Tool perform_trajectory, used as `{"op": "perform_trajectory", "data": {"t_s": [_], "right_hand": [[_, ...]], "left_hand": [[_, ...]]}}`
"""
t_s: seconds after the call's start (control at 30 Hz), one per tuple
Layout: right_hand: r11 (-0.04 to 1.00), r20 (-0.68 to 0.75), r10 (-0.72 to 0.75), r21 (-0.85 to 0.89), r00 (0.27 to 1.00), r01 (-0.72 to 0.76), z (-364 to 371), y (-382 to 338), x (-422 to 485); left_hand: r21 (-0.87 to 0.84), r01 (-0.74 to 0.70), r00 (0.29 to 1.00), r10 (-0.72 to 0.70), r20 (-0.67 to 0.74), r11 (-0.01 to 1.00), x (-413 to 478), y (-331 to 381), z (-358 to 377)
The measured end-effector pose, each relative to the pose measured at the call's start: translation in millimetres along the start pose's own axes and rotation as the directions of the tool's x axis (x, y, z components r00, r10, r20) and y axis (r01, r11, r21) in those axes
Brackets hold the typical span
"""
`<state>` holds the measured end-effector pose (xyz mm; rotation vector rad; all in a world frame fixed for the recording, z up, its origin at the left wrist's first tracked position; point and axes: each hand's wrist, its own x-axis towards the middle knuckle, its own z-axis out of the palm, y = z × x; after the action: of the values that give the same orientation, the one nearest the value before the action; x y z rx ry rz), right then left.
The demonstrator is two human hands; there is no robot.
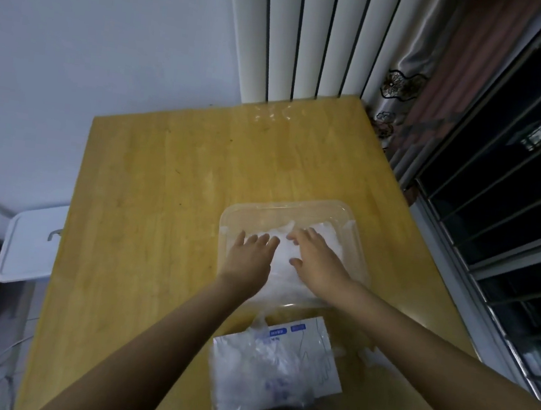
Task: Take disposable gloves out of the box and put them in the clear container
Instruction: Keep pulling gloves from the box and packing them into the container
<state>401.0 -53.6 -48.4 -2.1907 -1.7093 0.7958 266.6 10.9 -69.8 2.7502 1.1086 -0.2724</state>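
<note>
At the far left, off the table, sits a flat white plastic tray (29, 243) that has no part in this job. Next comes the yellow wooden table (163, 193), where everything else lies. The left hand (252, 256) is inside the tub with its fingers straight and spread wide, lying flat on the pile of thin, see-through white plastic gloves (282, 266). The right hand (318, 260) rests on the same pile just beside it, with its fingers bent a little, and I can't see it pinching anything. Both hands hold nothing; they only press. The gloves lie in the square clear plastic container (296, 204), which sits toward the right side of the table. The step looks like patting the gloves down so they sit low. To do it well, push softly and evenly with flat palms, because the gloves are slippery and puffy and may pop back up or stick to the skin when the hands lift. Lift the hands slowly and straight up. Nearer the person lies the flat white glove box with blue labels (296, 358), with more gloves spilling out, so I think the job is not done yet.
</note>
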Motion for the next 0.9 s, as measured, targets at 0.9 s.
{"op": "perform_trajectory", "data": {"t_s": [0.9], "right_hand": [[0.973, 0.067, -0.084, 0.219, 0.994, 0.067, 58.0, -33.9, -105.1]], "left_hand": [[-0.414, 0.152, 0.987, -0.160, 0.014, 0.898, -157.1, -0.1, 50.7]]}}
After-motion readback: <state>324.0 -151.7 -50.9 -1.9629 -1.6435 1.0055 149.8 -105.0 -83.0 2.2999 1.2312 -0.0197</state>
